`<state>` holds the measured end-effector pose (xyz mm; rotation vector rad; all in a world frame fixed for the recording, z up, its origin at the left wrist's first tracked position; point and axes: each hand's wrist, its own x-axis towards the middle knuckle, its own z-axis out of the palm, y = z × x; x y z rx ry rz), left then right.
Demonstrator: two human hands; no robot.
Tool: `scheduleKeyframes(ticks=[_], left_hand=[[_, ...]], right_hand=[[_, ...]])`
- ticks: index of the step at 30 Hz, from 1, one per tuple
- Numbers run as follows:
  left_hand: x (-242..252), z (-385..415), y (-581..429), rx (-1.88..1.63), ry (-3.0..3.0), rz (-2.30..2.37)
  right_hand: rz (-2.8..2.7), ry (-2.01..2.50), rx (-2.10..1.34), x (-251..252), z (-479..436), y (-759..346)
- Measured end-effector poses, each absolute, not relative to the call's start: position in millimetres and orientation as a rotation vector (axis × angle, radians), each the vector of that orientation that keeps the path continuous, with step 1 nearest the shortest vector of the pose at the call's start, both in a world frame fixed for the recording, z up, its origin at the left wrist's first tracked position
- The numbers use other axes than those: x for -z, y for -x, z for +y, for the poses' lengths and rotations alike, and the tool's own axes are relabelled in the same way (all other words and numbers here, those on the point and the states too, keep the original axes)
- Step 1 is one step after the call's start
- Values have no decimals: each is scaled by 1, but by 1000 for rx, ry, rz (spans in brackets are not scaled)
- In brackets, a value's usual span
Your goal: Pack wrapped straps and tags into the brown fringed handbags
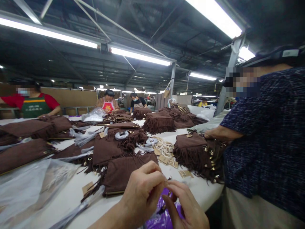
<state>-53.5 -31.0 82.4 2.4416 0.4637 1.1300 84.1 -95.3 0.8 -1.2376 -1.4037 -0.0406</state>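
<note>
My left hand [143,186] and my right hand [187,205] meet at the lower middle, fingertips nearly touching. Both are closed in a pinch. What they hold is small and mostly hidden; a bit of gold-coloured metal and something dark show between and below the fingers. Under them lies shiny purple plastic [158,219]. Just beyond my left hand is a brown bag [126,171] with a zipped edge and fringe. Brown tags [164,159] with white strings lie in a heap past my fingers.
Brown fringed bags [159,121] cover much of the white table [64,187]. Clear plastic [30,187] spreads at the left, near a wrapped strap [76,206]. A co-worker in a dark patterned shirt [264,133] stands close on the right, reaching to a fringed bag [193,146]. Several others work across the table.
</note>
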Motion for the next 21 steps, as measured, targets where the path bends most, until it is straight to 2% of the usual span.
scheduleKeyframes(ticks=[5, 10, 14, 17, 21], left_hand=[[-96, -27, 59, -948, -2409, 393], [-27, 31, 97, -634, -2440, 840], [20, 70, 114, -543, -2483, 1014], [19, 82, 111, -615, -2477, 1079], [-3, 88, 104, -696, -2437, 1124]], right_hand=[[-1534, 1174, -202, -13, -86, -100], [-1426, 1199, -269, -3, -71, -135], [-1452, 1196, -541, 0, -61, -144], [-1677, 1262, -605, -5, -50, -135], [-2013, 1335, -401, -5, -32, -113]])
